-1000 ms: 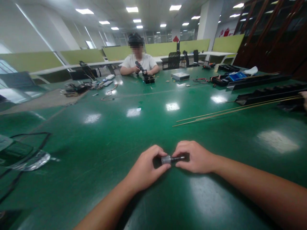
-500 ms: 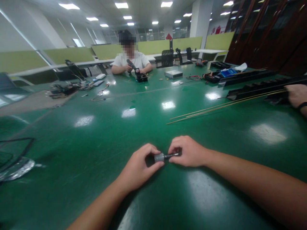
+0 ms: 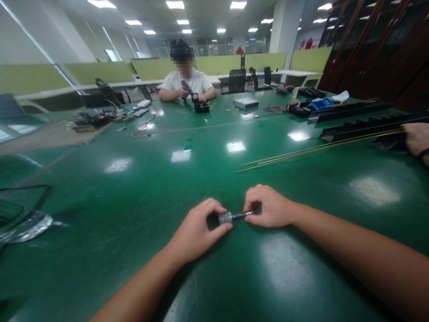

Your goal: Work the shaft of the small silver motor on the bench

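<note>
A short grey cylinder (image 3: 225, 218) with a thin dark shaft (image 3: 238, 215) sticking out of its right end lies just over the green table, in front of me. My left hand (image 3: 197, 230) pinches the cylinder between thumb and fingers. The thumb and forefinger of my right hand (image 3: 270, 206) close around the far end of the shaft. A stretch of shaft shows between the two hands. Its exact kind I cannot make out.
Thin brass-coloured rods (image 3: 288, 154) lie ahead on the right, near another person's hand (image 3: 417, 136) and black rails (image 3: 355, 127). A person (image 3: 187, 85) across the table holds a tool. Black wire-like loops with shiny film (image 3: 28, 227) are at left.
My right hand has slid outward along the shaft, away from the cylinder, so more of the shaft shows. My left hand keeps its hold. The view has shifted slightly.
</note>
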